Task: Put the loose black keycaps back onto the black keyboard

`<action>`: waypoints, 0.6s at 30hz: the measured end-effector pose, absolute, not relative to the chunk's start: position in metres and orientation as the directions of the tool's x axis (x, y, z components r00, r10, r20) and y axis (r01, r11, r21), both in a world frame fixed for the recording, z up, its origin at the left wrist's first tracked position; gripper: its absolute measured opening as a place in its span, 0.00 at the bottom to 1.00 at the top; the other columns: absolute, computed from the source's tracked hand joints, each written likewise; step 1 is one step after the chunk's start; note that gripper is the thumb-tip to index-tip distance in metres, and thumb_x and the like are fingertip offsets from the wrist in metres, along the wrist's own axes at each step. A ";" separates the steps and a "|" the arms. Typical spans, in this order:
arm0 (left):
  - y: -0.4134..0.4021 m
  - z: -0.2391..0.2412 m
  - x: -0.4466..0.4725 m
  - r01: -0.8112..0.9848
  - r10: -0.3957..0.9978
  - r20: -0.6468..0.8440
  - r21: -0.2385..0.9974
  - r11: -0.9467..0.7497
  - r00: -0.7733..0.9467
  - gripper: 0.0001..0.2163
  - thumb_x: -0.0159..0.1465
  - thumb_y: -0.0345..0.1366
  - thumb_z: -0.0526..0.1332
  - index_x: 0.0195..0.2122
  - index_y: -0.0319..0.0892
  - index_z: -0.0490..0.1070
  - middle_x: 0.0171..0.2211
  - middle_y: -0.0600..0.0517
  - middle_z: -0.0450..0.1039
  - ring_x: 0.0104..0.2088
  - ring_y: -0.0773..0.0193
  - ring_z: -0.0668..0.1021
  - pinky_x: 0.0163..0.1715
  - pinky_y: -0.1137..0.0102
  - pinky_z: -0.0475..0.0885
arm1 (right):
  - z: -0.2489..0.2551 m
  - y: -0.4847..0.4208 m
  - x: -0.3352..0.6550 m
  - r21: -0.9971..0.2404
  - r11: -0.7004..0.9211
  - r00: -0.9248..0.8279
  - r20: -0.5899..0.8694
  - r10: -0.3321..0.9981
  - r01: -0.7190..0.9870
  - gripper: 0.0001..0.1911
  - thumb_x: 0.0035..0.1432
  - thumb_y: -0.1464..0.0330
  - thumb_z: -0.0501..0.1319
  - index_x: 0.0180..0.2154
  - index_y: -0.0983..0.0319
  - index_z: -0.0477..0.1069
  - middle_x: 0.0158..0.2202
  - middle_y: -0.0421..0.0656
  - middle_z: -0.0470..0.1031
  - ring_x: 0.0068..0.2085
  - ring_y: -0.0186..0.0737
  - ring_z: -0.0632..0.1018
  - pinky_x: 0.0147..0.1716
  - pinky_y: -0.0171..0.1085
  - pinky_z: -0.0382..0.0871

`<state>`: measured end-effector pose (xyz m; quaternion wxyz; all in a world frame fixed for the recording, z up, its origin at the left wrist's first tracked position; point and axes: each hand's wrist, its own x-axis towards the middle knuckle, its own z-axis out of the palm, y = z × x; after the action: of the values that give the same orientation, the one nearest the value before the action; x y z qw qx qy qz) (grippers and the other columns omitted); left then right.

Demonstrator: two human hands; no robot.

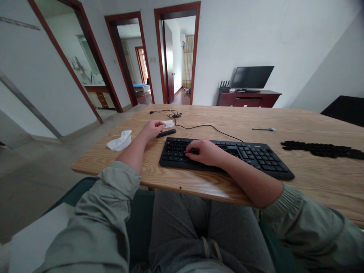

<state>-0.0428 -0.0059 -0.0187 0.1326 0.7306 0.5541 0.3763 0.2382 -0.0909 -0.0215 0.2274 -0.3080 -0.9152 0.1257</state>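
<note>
A black keyboard [263, 161] lies near the table's front edge, and its left and middle area looks partly stripped of keycaps. Over that left part rests my right hand [206, 151], thumb and fingers drawn together against the keys; whatever is between them is too small to make out. Beyond the keyboard's left corner, my left hand [153, 129] has its fingertips closed at the edge of a small white tissue [168, 124]. Just below those fingers lies a dark stick-like tool [167, 132], one end close to the hand.
A crumpled tissue [121, 141] lies left of my forearm. The keyboard's cable [199, 125] runs to a tied coil at the back. Right of it are a blue brush [263, 129] and a long patch of small black pieces resembling keycaps [321, 148] on the wooden table [227, 115].
</note>
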 end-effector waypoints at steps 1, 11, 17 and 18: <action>-0.006 -0.018 -0.043 0.708 0.911 0.401 0.615 -0.348 0.100 0.13 0.58 0.41 0.57 0.35 0.38 0.77 0.28 0.50 0.75 0.28 0.64 0.72 0.30 0.70 0.64 | -0.022 -0.091 0.238 -0.374 0.782 -0.708 0.345 0.616 0.498 0.08 0.56 0.68 0.62 0.38 0.61 0.78 0.36 0.42 0.79 0.35 0.36 0.76 0.38 0.34 0.67; -0.007 -0.018 -0.043 0.709 0.913 0.394 0.615 -0.345 0.103 0.12 0.59 0.41 0.58 0.35 0.39 0.76 0.26 0.52 0.71 0.26 0.65 0.70 0.28 0.70 0.62 | -0.021 -0.091 0.246 -0.411 0.833 -0.775 0.358 0.520 0.369 0.09 0.58 0.70 0.60 0.37 0.62 0.79 0.37 0.44 0.78 0.38 0.36 0.76 0.43 0.35 0.68; -0.006 -0.017 -0.042 0.719 0.916 0.392 0.613 -0.328 0.085 0.12 0.60 0.41 0.57 0.36 0.39 0.76 0.27 0.51 0.73 0.27 0.65 0.70 0.28 0.71 0.63 | -0.024 -0.092 0.248 -0.418 0.758 -0.711 0.301 0.635 0.501 0.11 0.57 0.68 0.60 0.41 0.60 0.78 0.38 0.42 0.79 0.37 0.36 0.76 0.41 0.36 0.68; -0.006 -0.017 -0.042 0.717 0.916 0.393 0.613 -0.331 0.087 0.12 0.60 0.40 0.57 0.36 0.39 0.77 0.27 0.51 0.73 0.27 0.65 0.70 0.28 0.71 0.63 | -0.024 -0.092 0.248 -0.417 0.746 -0.697 0.299 0.652 0.519 0.11 0.56 0.68 0.61 0.41 0.61 0.77 0.37 0.42 0.79 0.35 0.36 0.76 0.40 0.35 0.68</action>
<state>-0.0419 -0.0063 -0.0172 0.1326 0.7251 0.5631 0.3737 0.2483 -0.0922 -0.0237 0.2184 -0.3224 -0.9085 0.1518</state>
